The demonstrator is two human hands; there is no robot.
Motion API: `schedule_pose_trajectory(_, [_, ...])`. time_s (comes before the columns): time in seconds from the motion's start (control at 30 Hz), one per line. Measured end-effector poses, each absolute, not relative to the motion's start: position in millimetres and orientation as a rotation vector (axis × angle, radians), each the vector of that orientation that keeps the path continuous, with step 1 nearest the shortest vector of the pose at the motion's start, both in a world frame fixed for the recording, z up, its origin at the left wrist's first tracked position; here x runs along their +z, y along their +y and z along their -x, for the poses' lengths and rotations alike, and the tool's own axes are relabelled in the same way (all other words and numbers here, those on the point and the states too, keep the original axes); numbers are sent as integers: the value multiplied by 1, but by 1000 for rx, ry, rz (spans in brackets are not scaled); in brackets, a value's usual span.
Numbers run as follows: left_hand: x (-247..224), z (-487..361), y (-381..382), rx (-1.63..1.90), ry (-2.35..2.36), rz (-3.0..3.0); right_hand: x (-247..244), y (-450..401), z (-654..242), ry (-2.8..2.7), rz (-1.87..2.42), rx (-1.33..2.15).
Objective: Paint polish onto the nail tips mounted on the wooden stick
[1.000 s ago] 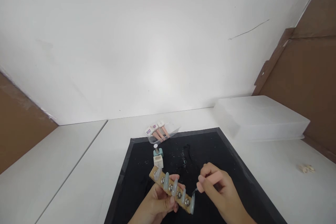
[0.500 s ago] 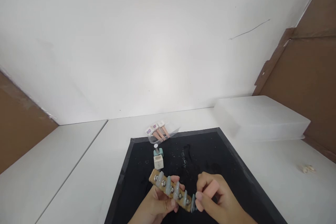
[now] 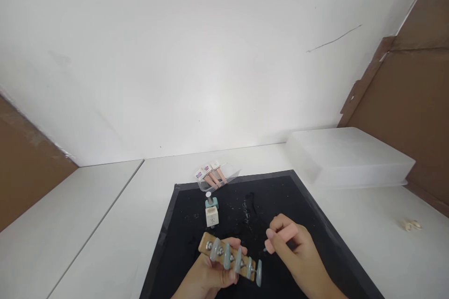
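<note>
In my left hand (image 3: pixel 210 274) is a wooden nail-tip holder (image 3: pixel 204 242), a short bar with round metal studs. Several long, pointed false nails (image 3: pixel 227 257) in grey and pale teal stand across the studs, the outermost at the bar's right end. My right hand (image 3: pixel 302 254) pinches a pink nail polish brush (image 3: pixel 285 237) by its cap. Its small dark tip (image 3: pixel 265 249) points down and left, apart from the nails. Beyond the holder stand a white square bottle (image 3: pixel 212 217) and a teal bottle (image 3: pixel 211 203) with a grey, white-topped neck.
Several pink-capped polish bottles (image 3: pixel 212 178) lie in a clear tray at the back edge of the black mat (image 3: pixel 273 196). A translucent plastic box (image 3: pixel 351 159) sits at the back right. Small cream-coloured bits (image 3: pixel 411 225) lie on the white table's right side.
My right hand has drawn the brush up and right, away from the outermost nail. The holder has turned slightly in my left hand, showing the nails at another angle.
</note>
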State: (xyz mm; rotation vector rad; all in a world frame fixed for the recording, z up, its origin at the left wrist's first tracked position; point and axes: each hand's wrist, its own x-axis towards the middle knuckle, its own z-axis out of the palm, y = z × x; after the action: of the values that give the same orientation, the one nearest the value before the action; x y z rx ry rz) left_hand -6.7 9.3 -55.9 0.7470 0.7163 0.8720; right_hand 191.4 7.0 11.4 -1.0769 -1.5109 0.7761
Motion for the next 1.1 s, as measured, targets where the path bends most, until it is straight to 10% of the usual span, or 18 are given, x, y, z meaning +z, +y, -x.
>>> schedule_pose_trajectory(1.1, [-77,1,21,931,480,-883,-2,6,-192,-1668,1018,783])
